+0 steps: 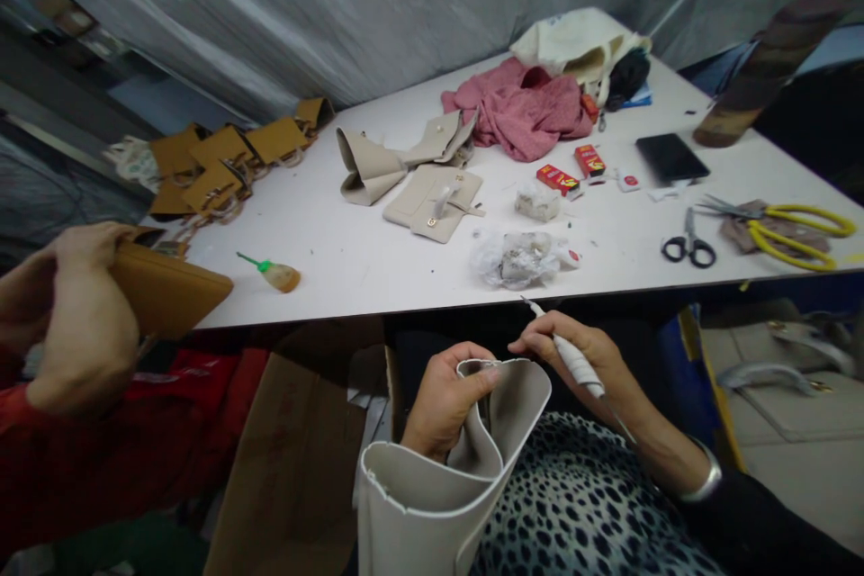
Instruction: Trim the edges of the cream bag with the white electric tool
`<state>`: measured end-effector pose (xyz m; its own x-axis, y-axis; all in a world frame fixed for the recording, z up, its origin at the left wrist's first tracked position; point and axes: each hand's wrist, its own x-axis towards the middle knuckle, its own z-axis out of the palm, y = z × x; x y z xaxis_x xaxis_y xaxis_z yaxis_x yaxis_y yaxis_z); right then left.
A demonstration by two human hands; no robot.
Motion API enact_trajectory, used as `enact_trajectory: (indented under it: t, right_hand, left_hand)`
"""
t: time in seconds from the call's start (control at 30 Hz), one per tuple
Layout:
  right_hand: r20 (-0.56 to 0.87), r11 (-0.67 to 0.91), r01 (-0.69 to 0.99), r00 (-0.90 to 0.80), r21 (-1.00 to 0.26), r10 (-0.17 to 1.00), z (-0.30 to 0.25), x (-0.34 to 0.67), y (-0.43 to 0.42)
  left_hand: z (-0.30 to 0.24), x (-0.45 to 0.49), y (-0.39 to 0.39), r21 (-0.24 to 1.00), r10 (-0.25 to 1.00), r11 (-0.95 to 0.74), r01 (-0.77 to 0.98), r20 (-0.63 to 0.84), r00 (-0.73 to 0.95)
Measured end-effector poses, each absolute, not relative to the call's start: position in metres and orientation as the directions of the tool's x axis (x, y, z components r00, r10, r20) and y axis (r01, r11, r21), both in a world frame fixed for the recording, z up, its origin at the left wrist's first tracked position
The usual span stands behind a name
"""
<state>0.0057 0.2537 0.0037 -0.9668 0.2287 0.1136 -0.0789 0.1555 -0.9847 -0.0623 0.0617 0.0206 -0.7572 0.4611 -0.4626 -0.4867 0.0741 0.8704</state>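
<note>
My left hand is closed on the top edge of a curved cream leather bag piece that rests on my lap, below the table's front edge. My right hand is closed round a thin white pen-like tool, with its tip pointing up and left, just above the cream piece's rim. My lap is covered by a spotted black-and-white fabric.
A co-worker's hands at the left hold a tan leather piece. On the white table lie beige bag parts, tan bags, a small glue bottle, black scissors, yellow shears, a phone, pink cloth.
</note>
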Motion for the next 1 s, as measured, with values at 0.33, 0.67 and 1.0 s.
enact_trajectory:
  t: [0.33, 0.67, 1.0]
  right_hand:
    - [0.024, 0.386, -0.059, -0.995, -0.92, -0.093, 0.015, 0.001, 0.25]
    - [0.061, 0.304, -0.109, -0.984, -0.946, -0.165, 0.028, 0.01, 0.247]
    - [0.437, 0.427, -0.293, -0.85, -0.856, 0.293, 0.039, 0.066, 0.258]
  left_hand:
    - [0.028, -0.047, 0.055, 0.931, 0.496, 0.161, -0.328, -0.363, -0.789]
    - [0.042, -0.043, 0.055, 0.956, 0.575, 0.2, -0.213, -0.291, -0.765]
    - [0.039, -0.075, 0.053, 0.953, 0.788, 0.225, -0.203, -0.3, -0.538]
